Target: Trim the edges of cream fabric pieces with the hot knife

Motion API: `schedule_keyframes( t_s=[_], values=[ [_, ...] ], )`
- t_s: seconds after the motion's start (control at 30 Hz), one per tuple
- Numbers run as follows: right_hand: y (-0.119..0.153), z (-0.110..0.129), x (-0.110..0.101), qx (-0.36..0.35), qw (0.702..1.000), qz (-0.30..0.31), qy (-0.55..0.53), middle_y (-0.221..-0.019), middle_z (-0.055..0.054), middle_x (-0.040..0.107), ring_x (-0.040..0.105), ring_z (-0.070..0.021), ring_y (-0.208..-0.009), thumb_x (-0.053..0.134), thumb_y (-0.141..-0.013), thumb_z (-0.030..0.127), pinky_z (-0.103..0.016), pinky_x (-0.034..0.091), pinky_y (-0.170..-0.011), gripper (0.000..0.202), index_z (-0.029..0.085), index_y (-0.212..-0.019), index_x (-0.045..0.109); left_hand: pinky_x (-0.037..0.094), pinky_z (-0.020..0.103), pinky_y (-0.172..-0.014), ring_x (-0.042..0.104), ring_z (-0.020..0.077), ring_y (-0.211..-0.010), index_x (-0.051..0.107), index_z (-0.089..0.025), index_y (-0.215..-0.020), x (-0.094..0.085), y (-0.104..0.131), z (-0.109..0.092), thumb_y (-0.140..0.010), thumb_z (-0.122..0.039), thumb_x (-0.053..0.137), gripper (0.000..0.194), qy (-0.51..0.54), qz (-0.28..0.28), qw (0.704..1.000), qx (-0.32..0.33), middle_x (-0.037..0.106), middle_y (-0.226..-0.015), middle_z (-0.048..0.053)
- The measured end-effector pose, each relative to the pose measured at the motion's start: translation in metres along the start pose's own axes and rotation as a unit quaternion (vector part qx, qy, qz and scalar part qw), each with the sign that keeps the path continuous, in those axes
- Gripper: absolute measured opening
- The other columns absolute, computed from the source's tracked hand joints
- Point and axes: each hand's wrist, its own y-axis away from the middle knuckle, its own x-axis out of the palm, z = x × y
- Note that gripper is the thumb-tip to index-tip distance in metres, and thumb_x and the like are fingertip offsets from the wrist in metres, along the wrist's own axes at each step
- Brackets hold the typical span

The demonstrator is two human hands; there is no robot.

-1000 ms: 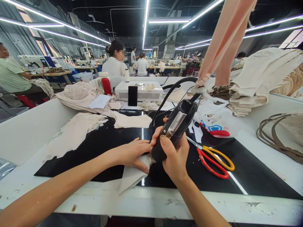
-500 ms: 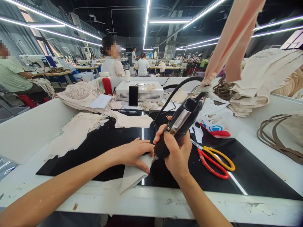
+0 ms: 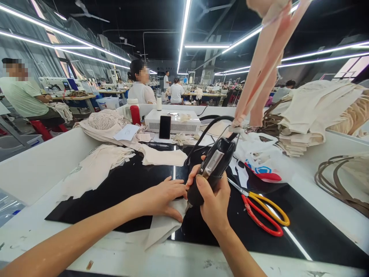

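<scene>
My right hand (image 3: 215,200) is wrapped round a black handheld tool (image 3: 215,165) with a silver lever and a cable, its lower end down at the edge of a pale fabric piece (image 3: 164,227). Pink cloth strips (image 3: 266,65) are tied to the tool's upper end. My left hand (image 3: 167,198) lies over the fabric on the black mat (image 3: 138,215), fingers spread and thumb apart, pressing it beside the tool's tip. The tip itself is partly hidden by the fingers.
Scissors (image 3: 268,211) with red and yellow handles lie right of my right hand. Fabric pieces (image 3: 95,169) lie left, another piece (image 3: 164,157) behind. A phone (image 3: 165,127) leans on a white box (image 3: 187,125). Fabric stacks (image 3: 311,111) stand right. Several people sit beyond.
The view has tilted up slightly, so the table sits lower in the picture. The tool and both hands keep nearly the same place on the fabric. The pink strips have swung left.
</scene>
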Motion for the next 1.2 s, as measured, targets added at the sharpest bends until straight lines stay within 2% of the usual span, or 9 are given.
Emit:
schedule_keyframes(
  t_s=[0.07,0.13,0.2,0.3,0.47,0.7,0.8,0.93,1.2],
  values=[
    [0.0,0.001,0.001,0.0,1.0,0.005,-0.005,-0.088,0.003,0.068,0.063,-0.012,-0.066,0.074,-0.092,0.033,-0.027,0.057,-0.065,0.015,0.025,-0.101,0.064,0.039,0.051,-0.12,0.054,0.0294,-0.136,0.062,-0.021,-0.117,0.004,0.012,-0.009,-0.087,-0.033,0.086,0.04,-0.03,-0.06,0.998,-0.004,0.061,-0.141,0.009],
    [0.001,0.002,0.003,-0.001,1.0,0.007,-0.007,-0.086,0.003,0.068,0.063,-0.0117,-0.063,0.075,-0.091,0.034,-0.026,0.057,-0.062,0.016,0.025,-0.099,0.064,0.051,0.038,-0.103,0.062,0.0252,-0.117,0.064,-0.019,-0.111,0.012,0.025,-0.02,-0.094,-0.029,0.078,0.024,-0.09,-0.106,0.99,-0.027,0.068,-0.122,0.007],
    [0.002,0.003,0.004,-0.003,1.0,0.002,-0.003,-0.086,0.003,0.068,0.064,-0.012,-0.064,0.076,-0.091,0.034,-0.026,0.057,-0.062,0.016,0.025,-0.097,0.065,0.053,0.035,-0.088,0.064,0.023,-0.097,0.065,-0.019,-0.102,0.022,0.037,-0.03,-0.1,-0.025,0.07,0.008,-0.166,-0.109,0.979,-0.05,0.069,-0.103,0.004],
    [0.003,0.004,0.004,0.001,1.0,-0.003,0.001,-0.086,0.003,0.068,0.064,-0.0116,-0.064,0.077,-0.09,0.035,-0.026,0.056,-0.062,0.016,0.025,-0.097,0.065,0.052,0.034,-0.079,0.063,0.021,-0.083,0.063,-0.02,-0.093,0.039,0.048,-0.038,-0.102,-0.02,0.064,0.009,-0.232,-0.097,0.966,-0.051,0.066,-0.092,0.003],
    [0.002,0.011,0.002,0.0,1.0,-0.007,-0.001,-0.086,0.003,0.069,0.064,-0.0115,-0.064,0.078,-0.089,0.037,-0.026,0.056,-0.063,0.019,0.026,-0.098,0.065,0.054,0.034,-0.09,0.066,0.0217,-0.096,0.064,-0.019,-0.107,0.046,0.058,-0.026,-0.102,-0.011,0.058,0.012,-0.228,-0.117,0.967,-0.018,0.069,-0.105,0.005],
    [-0.001,0.02,0.004,-0.001,1.0,-0.019,-0.003,-0.084,0.003,0.067,0.062,-0.012,-0.064,0.077,-0.087,0.036,-0.028,0.054,-0.06,0.024,0.026,-0.103,0.063,0.04,0.043,-0.122,0.065,0.0215,-0.127,0.065,-0.023,-0.125,0.021,0.071,0.014,-0.103,-0.003,0.051,0.033,-0.171,-0.11,0.975,0.085,0.072,-0.128,0.003],
    [0.001,0.021,0.005,0.0,1.0,-0.011,-0.006,-0.084,0.003,0.067,0.062,-0.0123,-0.064,0.078,-0.088,0.036,-0.028,0.054,-0.06,0.025,0.026,-0.106,0.063,0.045,0.042,-0.12,0.065,0.0222,-0.128,0.066,-0.021,-0.127,0.014,0.072,0.021,-0.1,-0.003,0.055,0.035,-0.157,-0.118,0.977,0.087,0.072,-0.131,0.005],
    [0.004,0.021,0.006,0.006,1.0,-0.006,-0.005,-0.084,0.003,0.067,0.062,-0.0122,-0.064,0.077,-0.088,0.037,-0.028,0.055,-0.061,0.031,0.028,-0.115,0.063,0.057,0.033,-0.104,0.069,0.0211,-0.12,0.069,-0.016,-0.125,0.009,0.06,0.02,-0.101,-0.003,0.05,0.033,-0.157,-0.16,0.972,0.066,0.071,-0.131,0.01],
    [0.011,0.024,-0.002,0.016,1.0,-0.016,0.005,-0.083,0.002,0.068,0.064,-0.013,-0.063,0.078,-0.087,0.036,-0.029,0.057,-0.061,0.036,0.027,-0.118,0.063,0.058,0.031,-0.104,0.07,0.0205,-0.117,0.07,-0.014,-0.12,0.017,0.019,0.036,-0.1,-0.003,0.051,0.03,-0.162,-0.145,0.971,0.103,0.073,-0.125,0.009]
  ],
)
